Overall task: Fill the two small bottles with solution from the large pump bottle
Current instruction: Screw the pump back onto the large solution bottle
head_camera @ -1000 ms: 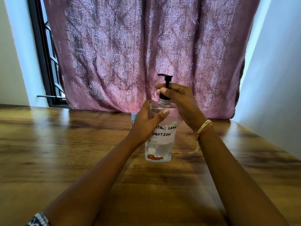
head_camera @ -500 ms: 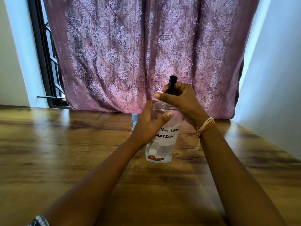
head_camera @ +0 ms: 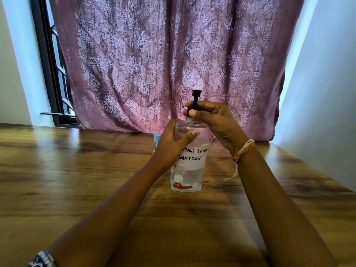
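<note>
Head view: pump collar being worked, bottle upright on tabletop.

Head view: large pump bottle stands on the wooden tabletop, long axis vertical, partly full of clear liquid. Left hand wraps the bottle's shoulder, closed on it. Right hand sits directly above, fingers pinched round the black pump at the neck; likely unscrewing it. One small bottle with a blue cap peeks out just behind the left hand; the second isn't visible. No filling begun, by my judgement.
</note>
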`<state>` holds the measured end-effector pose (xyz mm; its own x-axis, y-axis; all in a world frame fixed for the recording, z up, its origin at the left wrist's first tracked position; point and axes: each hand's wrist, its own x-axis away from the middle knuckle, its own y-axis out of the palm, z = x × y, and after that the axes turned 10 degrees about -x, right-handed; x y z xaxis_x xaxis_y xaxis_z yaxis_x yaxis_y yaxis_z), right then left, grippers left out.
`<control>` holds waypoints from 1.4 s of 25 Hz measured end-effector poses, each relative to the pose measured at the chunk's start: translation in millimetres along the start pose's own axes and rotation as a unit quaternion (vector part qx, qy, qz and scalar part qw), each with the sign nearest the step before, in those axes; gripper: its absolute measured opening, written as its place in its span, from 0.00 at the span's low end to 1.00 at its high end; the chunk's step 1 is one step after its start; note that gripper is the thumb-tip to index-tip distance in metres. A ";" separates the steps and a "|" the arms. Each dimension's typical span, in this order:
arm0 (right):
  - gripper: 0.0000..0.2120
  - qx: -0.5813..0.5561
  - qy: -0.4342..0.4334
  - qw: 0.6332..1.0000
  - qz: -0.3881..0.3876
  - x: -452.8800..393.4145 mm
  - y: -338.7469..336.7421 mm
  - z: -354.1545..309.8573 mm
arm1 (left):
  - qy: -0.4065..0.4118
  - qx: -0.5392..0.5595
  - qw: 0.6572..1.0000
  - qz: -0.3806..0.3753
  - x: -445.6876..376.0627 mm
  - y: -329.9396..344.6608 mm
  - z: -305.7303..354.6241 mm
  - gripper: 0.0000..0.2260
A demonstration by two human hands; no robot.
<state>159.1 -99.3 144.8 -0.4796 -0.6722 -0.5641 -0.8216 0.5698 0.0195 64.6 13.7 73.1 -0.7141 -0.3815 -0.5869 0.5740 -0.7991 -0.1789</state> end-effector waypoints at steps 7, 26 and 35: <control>0.33 -0.079 0.061 0.995 -0.003 13.2 -6.1 11.0 | -0.001 0.012 1.000 -0.008 0.6 2.3 -0.6 0.19; 0.21 0.060 0.164 0.982 0.076 63.5 -26.5 78.5 | -0.216 -0.245 0.945 0.032 37.0 -65.2 -47.6 0.22; 0.26 0.035 0.143 0.983 0.108 23.5 -15.5 120.7 | -0.166 -0.283 0.943 0.058 34.4 -49.3 -69.3 0.14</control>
<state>197.8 -66.9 31.7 -0.7166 -0.6312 -0.2967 -0.6721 0.7387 0.0516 39.5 72.2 7.0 -0.6652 -0.6504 -0.3667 0.7112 -0.4023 -0.5765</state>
